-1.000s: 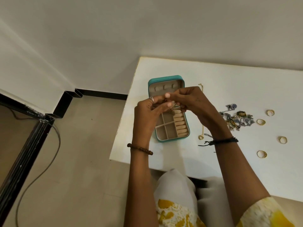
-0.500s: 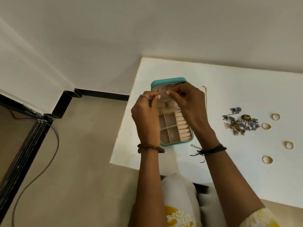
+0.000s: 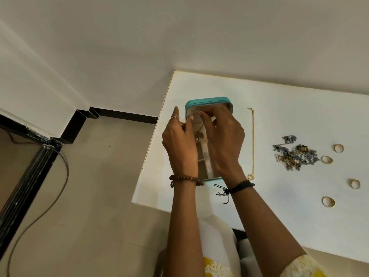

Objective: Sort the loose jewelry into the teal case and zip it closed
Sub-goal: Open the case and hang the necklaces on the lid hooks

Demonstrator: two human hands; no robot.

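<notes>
The teal case (image 3: 207, 101) stands open near the table's left edge, its lid upright and beige compartments showing between my wrists. My left hand (image 3: 180, 144) and my right hand (image 3: 222, 140) are both raised in front of the lid's inside, fingertips pinching a thin necklace chain (image 3: 202, 127) whose small pendant dangles over the tray. A gold chain with a heart pendant (image 3: 253, 144) lies straight beside the case on the right. Further right sits a tangled pile of silver and blue jewelry (image 3: 295, 154), with several gold rings (image 3: 327, 159) around it.
The white table (image 3: 279, 108) ends at a left edge close to the case and a near edge above my lap. Beyond it are a beige tiled floor, a black skirting and a grey cable (image 3: 50, 206) along the floor.
Both hands have moved up and away from the tray to the inside of the upright lid, carrying the thin chain. The view has shifted slightly.
</notes>
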